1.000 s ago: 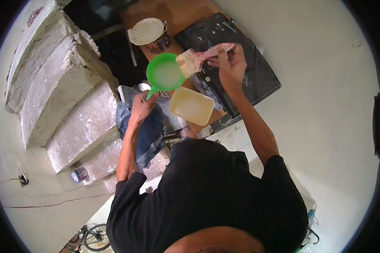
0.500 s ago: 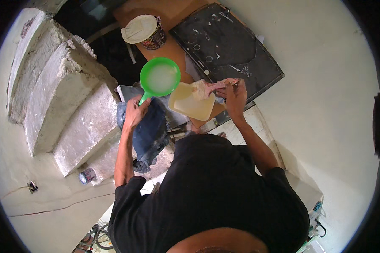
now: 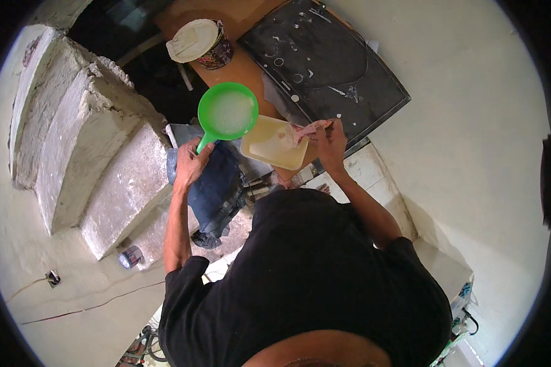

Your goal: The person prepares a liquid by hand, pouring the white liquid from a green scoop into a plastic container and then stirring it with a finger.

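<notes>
My left hand (image 3: 193, 164) is closed round the handle of a green plastic dipper (image 3: 202, 116). Cloudy whitish liquid fills the dipper, with small bubbles on top. Just to its right is a pale yellow rectangular tub (image 3: 245, 153) that also holds whitish liquid. Over the tub's right side my right hand (image 3: 332, 147) grips what looks like a paintbrush (image 3: 309, 129) with a pinkish, smeared handle. Its pale bristle end hangs inside the tub's rim; whether it touches the liquid I cannot tell.
A paint bucket (image 3: 217, 54) with a whitish lid stands on a brown board (image 3: 246, 70). Beside it lies a black, paint-spotted panel (image 3: 324, 67). Rough concrete steps (image 3: 113, 162) rise at left, with dark blue cloth (image 3: 217, 189) near them and a can (image 3: 130, 257) below. A pale wall (image 3: 471, 122) bounds the right.
The paintbrush's bristle end has come down and right over the tub, and my right hand has shifted slightly left. The dipper stays in my left hand. The whole view has shifted a little.
</notes>
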Tool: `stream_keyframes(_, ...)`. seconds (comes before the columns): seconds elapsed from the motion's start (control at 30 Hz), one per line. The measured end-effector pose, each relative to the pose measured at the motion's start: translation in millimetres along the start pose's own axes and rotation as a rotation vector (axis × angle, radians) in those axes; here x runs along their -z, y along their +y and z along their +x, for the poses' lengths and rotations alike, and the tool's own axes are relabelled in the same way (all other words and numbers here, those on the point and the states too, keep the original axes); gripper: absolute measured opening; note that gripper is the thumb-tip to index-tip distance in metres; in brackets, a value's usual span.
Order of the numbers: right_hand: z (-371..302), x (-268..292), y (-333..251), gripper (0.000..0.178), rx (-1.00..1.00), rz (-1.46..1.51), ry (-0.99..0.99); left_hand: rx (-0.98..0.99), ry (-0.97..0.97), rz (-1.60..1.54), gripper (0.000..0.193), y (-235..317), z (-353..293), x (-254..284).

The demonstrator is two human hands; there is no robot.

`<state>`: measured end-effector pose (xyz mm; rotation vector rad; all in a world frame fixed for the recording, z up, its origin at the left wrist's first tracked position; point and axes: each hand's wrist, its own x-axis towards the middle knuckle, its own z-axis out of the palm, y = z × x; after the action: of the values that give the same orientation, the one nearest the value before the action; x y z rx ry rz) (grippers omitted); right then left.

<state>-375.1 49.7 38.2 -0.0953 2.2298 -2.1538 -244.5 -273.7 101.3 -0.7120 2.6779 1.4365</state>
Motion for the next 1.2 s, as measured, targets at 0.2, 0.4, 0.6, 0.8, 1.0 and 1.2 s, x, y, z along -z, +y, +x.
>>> stream_keyframes(0.2,-3,3,-3,0.022,0.043,-0.076,0.024,-0.01,0.009,0.083,0.039,4,0,0)
stream_keyframes(0.4,-3,8,4,0.022,0.09,-0.117,0.05,-0.028,0.009,0.111,0.039,4,0,-3)
stream_keyframes(0.6,-1,11,8,0.02,0.06,-0.052,0.066,-0.073,0.017,0.216,0.039,10,-2,-5)
stream_keyframes(0.8,-4,11,-2,0.019,0.021,0.038,0.056,-0.043,0.022,0.229,0.04,10,-1,-8)
stream_keyframes(1.0,-5,13,2,0.019,0.051,-0.038,0.06,-0.138,0.058,0.317,0.039,14,-3,-9)
stream_keyframes(1.2,-5,16,2,0.019,0.048,-0.052,0.075,-0.119,0.041,0.349,0.038,26,-6,-11)
